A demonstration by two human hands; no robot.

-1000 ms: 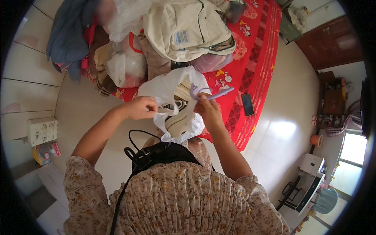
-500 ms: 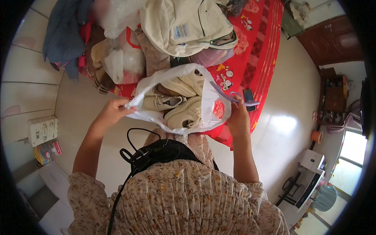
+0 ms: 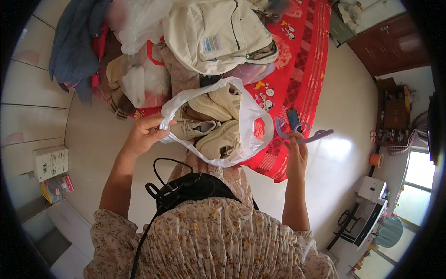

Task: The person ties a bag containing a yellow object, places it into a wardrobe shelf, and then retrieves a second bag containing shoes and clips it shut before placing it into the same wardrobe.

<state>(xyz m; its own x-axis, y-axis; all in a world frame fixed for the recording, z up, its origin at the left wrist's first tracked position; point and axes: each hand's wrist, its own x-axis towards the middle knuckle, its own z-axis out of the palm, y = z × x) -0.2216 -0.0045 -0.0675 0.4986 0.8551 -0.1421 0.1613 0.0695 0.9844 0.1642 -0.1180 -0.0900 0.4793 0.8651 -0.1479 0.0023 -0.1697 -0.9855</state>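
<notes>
My left hand [image 3: 147,133] pinches the left rim of a white plastic bag [image 3: 255,111]. The bag's mouth gapes, and several beige sneakers [image 3: 218,140] lie inside, packed close together. A red patch shows on the bag's right side. To the right of the bag, my right hand [image 3: 296,148] is closed on a thin lilac clothes hanger [image 3: 319,135], apart from the bag's rim. Just beyond that hand, a dark phone [image 3: 293,118] lies on the red patterned cover [image 3: 302,69].
Beyond the bag lie a cream backpack [image 3: 216,39], clear plastic bags [image 3: 144,81] and a blue-grey garment [image 3: 76,51]. A black pouch with a cable [image 3: 195,188] is at my waist. A white packet [image 3: 50,162] stands at the left wall; a dark door [image 3: 390,44] is far right.
My right hand has come off the bag's right rim and moved right with the lilac hanger. My left hand has shifted slightly right, still on the rim.
</notes>
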